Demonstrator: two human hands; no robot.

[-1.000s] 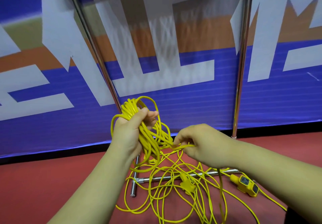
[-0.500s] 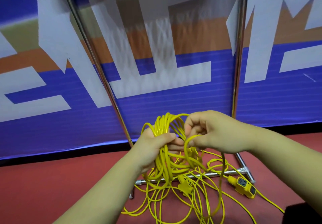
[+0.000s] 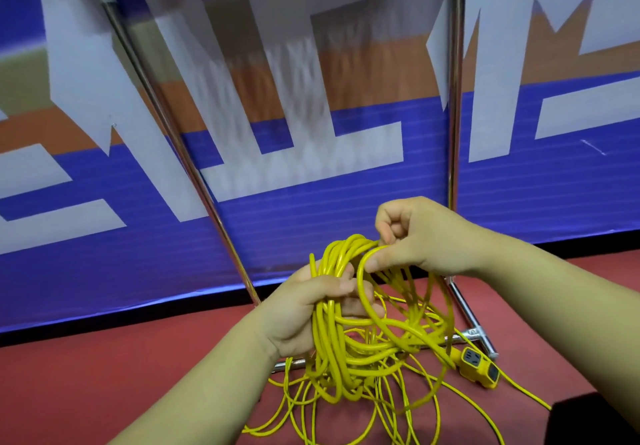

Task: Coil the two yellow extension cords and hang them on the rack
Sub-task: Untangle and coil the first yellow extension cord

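Over floor (image 3: 104,375), L hand (image 3: 301,313) grips cord coil (image 3: 329,351); R hand (image 3: 426,237) pinches loop (image 3: 359,282).

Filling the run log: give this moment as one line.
phase: coiling | left hand: grips coil | right hand: pinches loop at coil top | socket: on floor by rack

A blue, white and orange banner (image 3: 346,209) stands before me. Red floor (image 3: 104,368) lies below it. A dark object (image 3: 595,420) sits at lower right.
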